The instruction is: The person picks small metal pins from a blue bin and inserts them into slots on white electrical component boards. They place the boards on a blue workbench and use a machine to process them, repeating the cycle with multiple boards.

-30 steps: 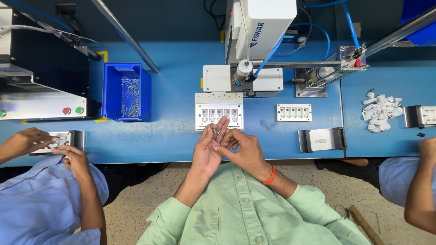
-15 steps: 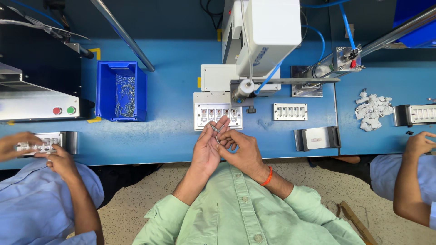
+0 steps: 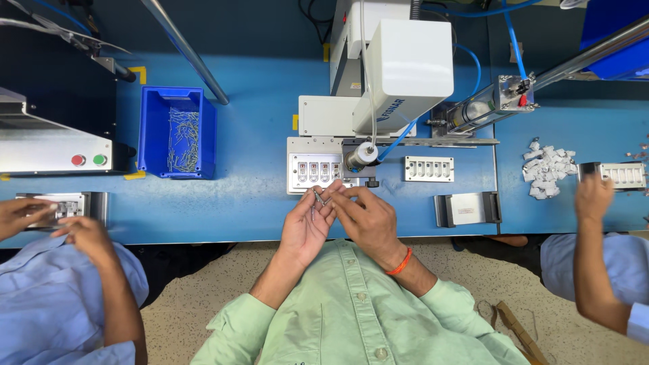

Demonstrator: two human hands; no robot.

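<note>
My left hand [image 3: 305,226] and my right hand [image 3: 362,220] meet at the near edge of the blue bench. Together they pinch several thin metal pins [image 3: 318,198] between the fingertips. Just beyond the fingers lies a white fixture plate [image 3: 295,174] with a row of small slots holding parts. A white press machine [image 3: 405,71] stands over the plate, its round head [image 3: 362,155] hanging just above my right fingers. An orange band circles my right wrist.
A blue bin [image 3: 177,132] of loose metal pins sits at the left. A second white slotted block [image 3: 428,169] and a metal holder [image 3: 468,208] lie to the right, beside a pile of small white parts [image 3: 549,167]. Co-workers' hands [image 3: 84,233] [image 3: 593,196] work at either side.
My view has shifted so the bench sits further left. My hands stay together on the pins. The right co-worker's hand has risen toward their tray.
</note>
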